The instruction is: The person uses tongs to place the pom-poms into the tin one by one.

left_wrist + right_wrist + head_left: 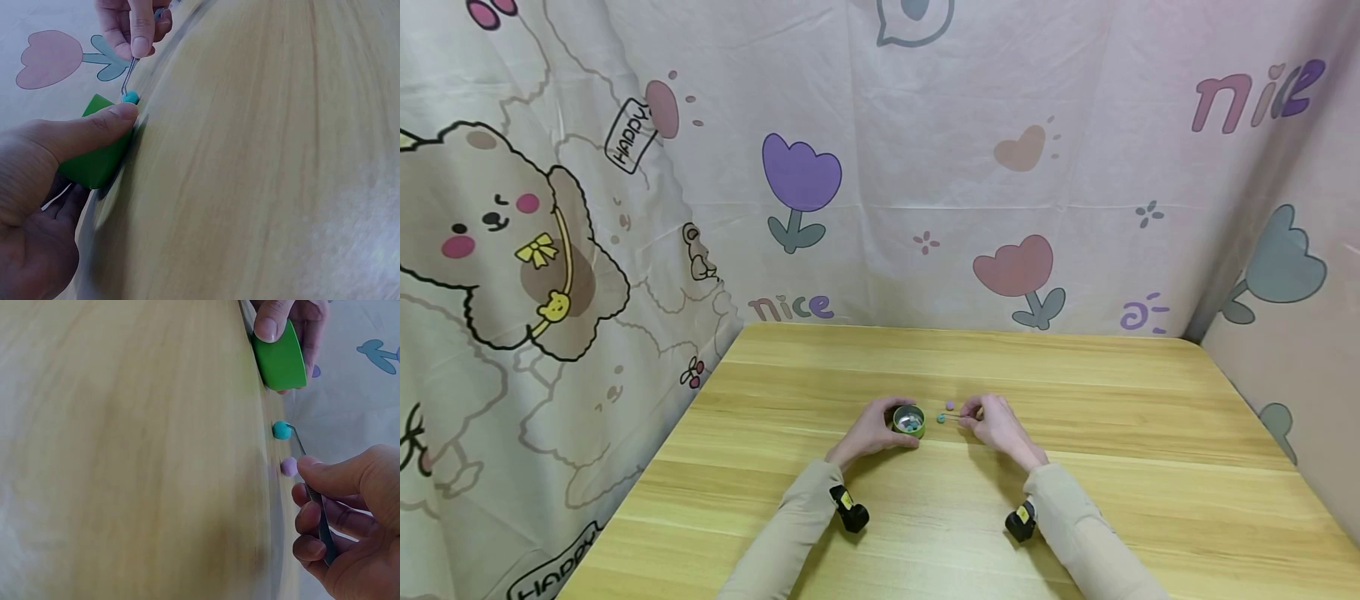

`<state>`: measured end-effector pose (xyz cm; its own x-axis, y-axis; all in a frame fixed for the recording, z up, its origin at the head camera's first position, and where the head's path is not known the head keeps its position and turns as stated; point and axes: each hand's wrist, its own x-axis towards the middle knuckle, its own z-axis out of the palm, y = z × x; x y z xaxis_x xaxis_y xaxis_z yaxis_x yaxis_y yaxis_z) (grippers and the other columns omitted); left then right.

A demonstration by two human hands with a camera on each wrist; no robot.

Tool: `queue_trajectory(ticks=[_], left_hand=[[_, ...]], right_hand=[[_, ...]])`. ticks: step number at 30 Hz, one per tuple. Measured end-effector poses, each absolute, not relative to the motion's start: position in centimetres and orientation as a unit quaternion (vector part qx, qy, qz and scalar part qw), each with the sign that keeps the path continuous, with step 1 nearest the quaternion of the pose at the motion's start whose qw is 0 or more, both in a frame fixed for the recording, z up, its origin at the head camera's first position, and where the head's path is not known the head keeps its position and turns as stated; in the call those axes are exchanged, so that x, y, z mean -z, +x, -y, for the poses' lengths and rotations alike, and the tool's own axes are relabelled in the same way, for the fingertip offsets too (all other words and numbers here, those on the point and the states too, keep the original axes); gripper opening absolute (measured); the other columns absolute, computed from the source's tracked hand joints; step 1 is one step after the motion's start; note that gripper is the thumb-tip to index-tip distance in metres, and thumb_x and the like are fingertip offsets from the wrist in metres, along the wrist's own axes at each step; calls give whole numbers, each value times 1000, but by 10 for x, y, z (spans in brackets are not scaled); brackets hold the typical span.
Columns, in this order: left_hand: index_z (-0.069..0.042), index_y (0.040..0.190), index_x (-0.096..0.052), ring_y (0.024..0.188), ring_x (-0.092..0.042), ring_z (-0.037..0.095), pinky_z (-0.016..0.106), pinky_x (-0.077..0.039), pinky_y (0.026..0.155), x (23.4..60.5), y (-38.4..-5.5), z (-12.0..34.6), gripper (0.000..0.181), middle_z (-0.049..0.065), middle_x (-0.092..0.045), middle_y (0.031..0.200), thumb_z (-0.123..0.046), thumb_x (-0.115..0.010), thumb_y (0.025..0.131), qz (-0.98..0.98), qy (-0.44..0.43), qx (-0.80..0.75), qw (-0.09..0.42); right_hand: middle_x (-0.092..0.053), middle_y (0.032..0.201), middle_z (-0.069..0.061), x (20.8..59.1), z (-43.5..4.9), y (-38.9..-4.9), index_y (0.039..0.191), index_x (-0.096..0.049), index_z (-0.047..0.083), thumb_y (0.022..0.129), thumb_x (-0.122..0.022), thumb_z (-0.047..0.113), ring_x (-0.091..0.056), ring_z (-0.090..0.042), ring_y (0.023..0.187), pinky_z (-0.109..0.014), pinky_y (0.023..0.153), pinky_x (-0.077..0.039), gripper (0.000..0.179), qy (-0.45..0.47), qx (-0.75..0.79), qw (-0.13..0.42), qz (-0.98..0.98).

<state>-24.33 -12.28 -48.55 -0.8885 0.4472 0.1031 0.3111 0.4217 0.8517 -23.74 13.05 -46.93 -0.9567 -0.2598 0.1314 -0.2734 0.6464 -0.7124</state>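
My left hand [874, 427] grips a small round green tin [279, 359], thumb on the near side and fingers round the far side. The tin stands open-topped on the table, with a few bluish bits inside in the head view. To its right, my right hand [1000, 427] pinches metal tweezers [319, 509] with bent tips. Those tips are at a teal ball [282, 430], just right of the tin; whether the ball touches the table I cannot tell. A purple ball [289, 466] lies close by, slightly farther back in the head view.
The wooden table [820, 367] has a back edge against a printed curtain [910, 167], and more curtain hangs at both sides. Black wrist cameras, the left [850, 510] and the right [1021, 522], sit at the cuffs.
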Motion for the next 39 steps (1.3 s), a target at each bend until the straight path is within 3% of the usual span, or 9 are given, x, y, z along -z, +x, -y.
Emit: queue_trajectory(ticks=[7, 23, 39], left_hand=[[0, 135, -58, 118, -64, 33, 40, -54, 103, 486, -244, 123, 67, 18, -66, 128, -12, -88, 76, -848, 226, -474, 70], [2, 134, -58, 117, -63, 38, 54, -52, 103, 485, -242, 123, 65, 22, -65, 128, -3, -86, 76, -833, 230, -499, 66], [-1, 135, -58, 118, -64, 32, 41, -54, 103, 486, -245, 124, 68, 17, -65, 129, -13, -88, 75, -854, 224, -465, 67]], right_hand=[[-71, 81, -5, 470, -131, -238, 86, -71, 0, 87, -74, 4, -61, -12, 74, -22, 65, -50, 6, 144, -394, 7, 908], [-70, 81, -4, 471, -130, -240, 89, -72, -1, 87, -75, 4, -61, -13, 74, -24, 66, -51, 7, 141, -394, 8, 908], [-68, 80, -3, 467, -131, -237, 86, -71, 1, 89, -74, 6, -57, -11, 69, -21, 59, -45, 6, 139, -399, 9, 907]])
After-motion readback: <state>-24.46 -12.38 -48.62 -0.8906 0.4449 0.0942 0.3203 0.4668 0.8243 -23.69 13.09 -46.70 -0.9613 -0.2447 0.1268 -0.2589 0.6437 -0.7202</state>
